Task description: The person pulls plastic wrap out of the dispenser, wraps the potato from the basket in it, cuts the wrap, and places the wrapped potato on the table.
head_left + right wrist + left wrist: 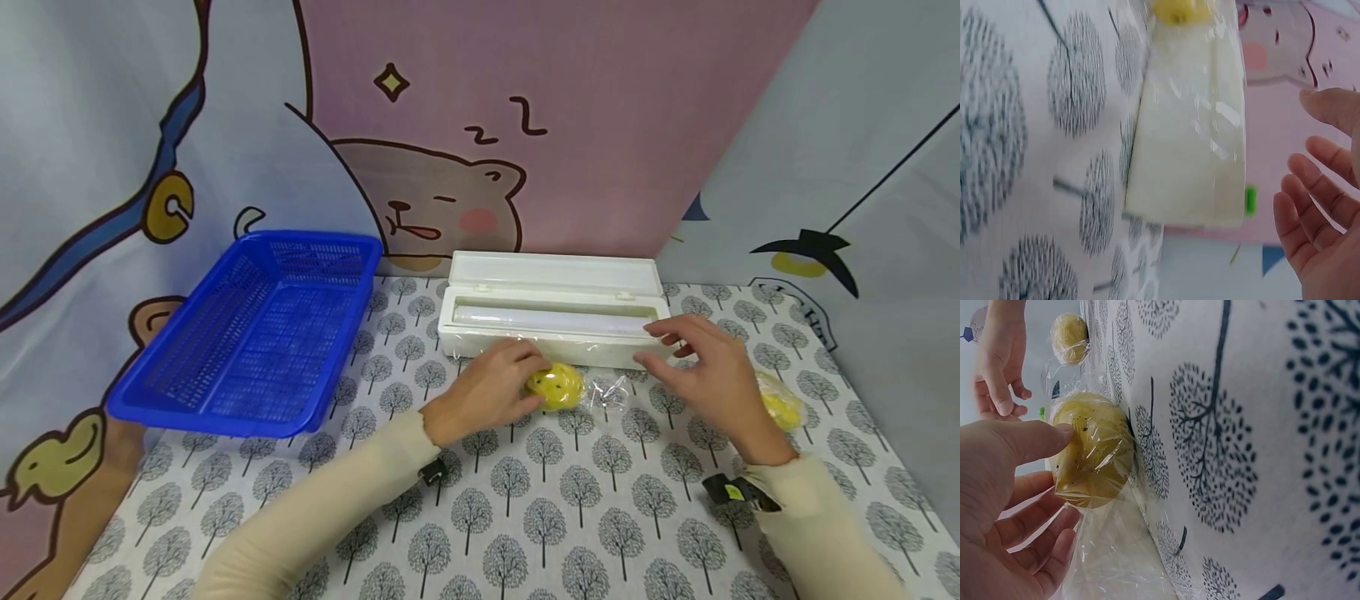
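tree-print desk (546,567), lid-up white wrap box (585,348) on it. yellow item (557,386) (potato, looks like), in clear film, sits just in front of the box; left hand (480,387) has thumb and fingers around it. right hand (712,387) is by the box's right end, fingers wide, nothing visible between. i'd go light on the left, smooth the loose film (609,394) before pressing; hard tugs could tear it.

A screened-off table corner, whether in a home or a makeshift studio cannot be told: a pink and pale-blue cartoon-printed backdrop (585,133) rises beyond the fingers of the left hand (483,387), a white tree-patterned tablecloth (543,554) beneath them, a household-looking blue perforated plastic basket (262,350) to their left.
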Motion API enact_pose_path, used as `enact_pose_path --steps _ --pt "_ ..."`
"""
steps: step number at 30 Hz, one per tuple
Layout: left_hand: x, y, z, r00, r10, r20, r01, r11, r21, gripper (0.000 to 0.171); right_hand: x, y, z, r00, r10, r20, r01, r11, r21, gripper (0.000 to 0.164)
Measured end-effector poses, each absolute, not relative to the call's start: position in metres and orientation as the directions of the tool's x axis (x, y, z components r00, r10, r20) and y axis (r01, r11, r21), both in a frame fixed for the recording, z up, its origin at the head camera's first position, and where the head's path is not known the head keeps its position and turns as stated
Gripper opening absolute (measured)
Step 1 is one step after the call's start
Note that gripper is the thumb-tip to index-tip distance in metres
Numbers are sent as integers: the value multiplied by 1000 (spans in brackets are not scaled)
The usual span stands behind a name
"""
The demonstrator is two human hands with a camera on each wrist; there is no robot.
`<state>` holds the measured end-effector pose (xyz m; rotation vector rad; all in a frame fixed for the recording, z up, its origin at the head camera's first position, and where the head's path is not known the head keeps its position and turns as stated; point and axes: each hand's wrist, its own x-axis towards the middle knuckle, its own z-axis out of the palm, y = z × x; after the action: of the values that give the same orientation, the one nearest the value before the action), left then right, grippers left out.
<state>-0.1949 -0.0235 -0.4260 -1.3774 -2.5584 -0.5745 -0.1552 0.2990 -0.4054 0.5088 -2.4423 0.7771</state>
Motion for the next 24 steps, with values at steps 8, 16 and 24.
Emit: enact_pose_path --steps 8,16,24 --pt "-195 -22 -423 -552 765 332 834 493 250 50 -160 328 -414 -891 2 454 -280 786 -552 59" --pt "-202 -10 -405 -508 782 361 858 427 285 44 -166 333 -426 -928 20 371 -239 733 -637 65" --pt "-212 14 -381 -559 788 259 800 431 417 42 -171 334 -433 -966 41 254 -157 688 -709 51"
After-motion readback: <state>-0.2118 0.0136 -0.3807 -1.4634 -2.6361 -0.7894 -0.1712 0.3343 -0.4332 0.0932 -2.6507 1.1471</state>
